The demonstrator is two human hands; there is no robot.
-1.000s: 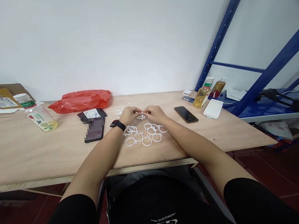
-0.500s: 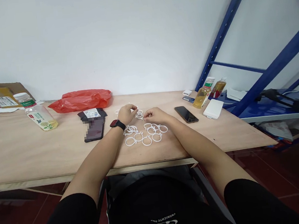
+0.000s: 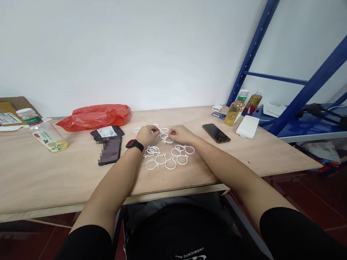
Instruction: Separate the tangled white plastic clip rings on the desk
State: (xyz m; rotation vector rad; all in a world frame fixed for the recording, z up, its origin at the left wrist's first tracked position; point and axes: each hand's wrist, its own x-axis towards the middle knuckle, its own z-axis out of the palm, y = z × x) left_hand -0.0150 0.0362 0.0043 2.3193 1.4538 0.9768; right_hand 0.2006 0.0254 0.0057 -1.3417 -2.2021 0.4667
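Above the middle of the table, my right hand [image 3: 180, 135] is closed in a pinch on a white curtain ring [image 3: 167, 140]. My left hand [image 3: 147, 135], with a black watch [image 3: 135, 144] on its wrist, has its fingers pressed together just across from it. Whatever those left fingertips hold is too small to make out. More white rings [image 3: 164, 130] lie between and behind the hands, partly covered. Nearer to me are a bunch of overlapping rings [image 3: 152, 150], another group [image 3: 189, 149] to the right, and several rings in a loose front row [image 3: 170, 163].
Left of my hands are a dark phone-like object [image 3: 110, 150], a red plastic bag [image 3: 94, 116] and a drink bottle [image 3: 48, 135]. On the right lie a phone [image 3: 216, 133], a white power bank-like box [image 3: 247, 126] and another bottle [image 3: 234, 112]. Blue shelving [image 3: 308, 87] borders that side.
One ring has left the right-hand group and is now at my right fingertips. My right hand shifted slightly right; my left hand drew slightly left and nearer, its fingers curling in.
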